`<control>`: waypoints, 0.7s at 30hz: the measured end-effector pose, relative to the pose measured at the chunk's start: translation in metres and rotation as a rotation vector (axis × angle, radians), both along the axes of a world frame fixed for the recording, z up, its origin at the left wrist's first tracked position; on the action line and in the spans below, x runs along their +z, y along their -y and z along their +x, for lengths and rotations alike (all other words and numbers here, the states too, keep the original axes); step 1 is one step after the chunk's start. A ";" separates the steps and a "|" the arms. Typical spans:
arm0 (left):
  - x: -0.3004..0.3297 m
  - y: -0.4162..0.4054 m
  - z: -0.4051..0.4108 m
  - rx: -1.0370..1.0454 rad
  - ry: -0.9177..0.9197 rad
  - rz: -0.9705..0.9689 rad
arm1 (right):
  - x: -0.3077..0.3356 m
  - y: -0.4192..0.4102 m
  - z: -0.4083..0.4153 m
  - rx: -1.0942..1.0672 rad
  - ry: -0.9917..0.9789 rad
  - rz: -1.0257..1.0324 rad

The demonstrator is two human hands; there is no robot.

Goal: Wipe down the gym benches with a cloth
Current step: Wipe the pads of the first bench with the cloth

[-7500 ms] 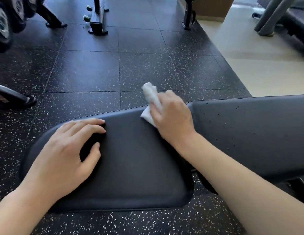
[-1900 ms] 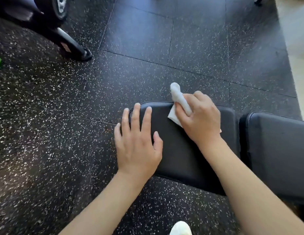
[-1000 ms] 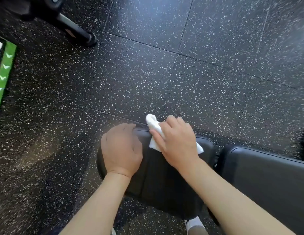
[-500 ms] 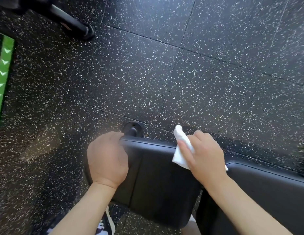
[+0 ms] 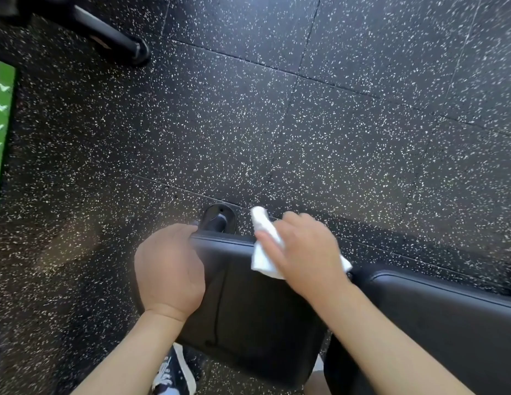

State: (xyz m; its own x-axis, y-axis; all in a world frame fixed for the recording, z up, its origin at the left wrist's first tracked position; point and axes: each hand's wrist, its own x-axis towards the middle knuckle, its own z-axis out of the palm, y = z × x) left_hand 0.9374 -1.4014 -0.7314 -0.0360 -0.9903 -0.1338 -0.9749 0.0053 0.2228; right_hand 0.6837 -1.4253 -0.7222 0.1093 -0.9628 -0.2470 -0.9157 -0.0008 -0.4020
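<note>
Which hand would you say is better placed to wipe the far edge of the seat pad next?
The right hand: it holds the white cloth on the seat pad near that edge, while the left hand grips the pad's end.

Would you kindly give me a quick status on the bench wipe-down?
Left hand grips seat pad end. Right hand presses white cloth on pad's far edge. Nothing in the way.

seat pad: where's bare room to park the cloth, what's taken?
Free: the seat pad near half, between the left hand and the gap to the back pad, which is also bare. Crowded: the far edge, where the left hand grips the corner and the right hand presses the cloth.
</note>
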 end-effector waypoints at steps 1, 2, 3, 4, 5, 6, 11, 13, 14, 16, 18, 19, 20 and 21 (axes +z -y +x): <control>0.000 -0.001 0.000 0.004 -0.002 -0.006 | -0.001 -0.008 -0.018 -0.014 -0.041 0.015; -0.001 -0.001 0.000 0.005 -0.004 -0.011 | -0.002 -0.015 -0.031 -0.045 -0.066 0.048; -0.001 -0.001 0.001 0.004 -0.006 -0.013 | -0.002 -0.019 -0.038 -0.099 -0.072 0.087; -0.001 -0.001 0.000 0.002 -0.006 -0.012 | -0.002 -0.023 -0.039 -0.155 -0.070 0.104; -0.001 0.000 0.000 -0.001 -0.009 -0.010 | -0.001 -0.024 -0.036 -0.199 -0.069 0.080; 0.000 0.000 -0.001 -0.003 -0.013 -0.009 | 0.001 -0.024 -0.029 -0.219 -0.081 0.029; 0.001 0.001 -0.001 -0.001 -0.037 -0.017 | 0.009 0.002 0.047 -0.082 -0.097 -0.065; -0.001 0.001 0.000 -0.004 -0.062 -0.017 | 0.008 0.019 0.088 -0.021 -0.064 -0.032; -0.002 0.001 0.001 0.008 -0.086 -0.024 | 0.008 0.028 0.106 0.005 -0.037 0.001; -0.004 0.000 0.001 0.062 -0.130 -0.050 | 0.003 0.043 0.128 0.031 0.008 0.106; -0.005 -0.002 0.001 0.103 -0.142 -0.065 | 0.000 0.053 0.132 -0.006 0.093 0.217; -0.005 -0.002 0.001 0.108 -0.142 -0.069 | 0.000 0.053 0.128 -0.014 0.135 0.237; -0.004 -0.003 0.001 0.107 -0.145 -0.072 | 0.003 0.049 0.123 0.006 0.158 0.207; -0.002 -0.003 0.001 0.106 -0.148 -0.066 | 0.006 0.043 0.115 0.042 0.155 0.157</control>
